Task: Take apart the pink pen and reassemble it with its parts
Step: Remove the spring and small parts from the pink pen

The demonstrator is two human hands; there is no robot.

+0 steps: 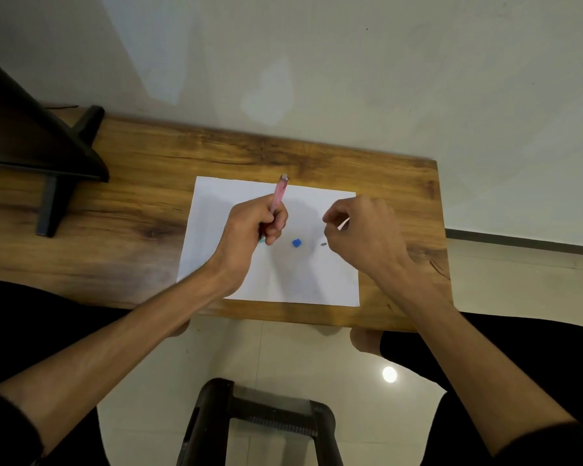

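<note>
Centrally, the left hand [249,227] grips the pink pen barrel [278,194] upright over the white paper [283,280]; right of it, the right hand [367,227] pinches a thin white part [344,224], blue piece [296,243] between them.

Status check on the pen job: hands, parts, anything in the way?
Left hand grips pink pen barrel. Right hand pinches thin white piece. Blue piece, small grey piece loose on paper. Nothing obstructing.

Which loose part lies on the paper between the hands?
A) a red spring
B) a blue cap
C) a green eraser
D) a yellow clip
B: a small blue cap sits on the white paper, between the left hand gripping the pink pen and the right hand.
</note>
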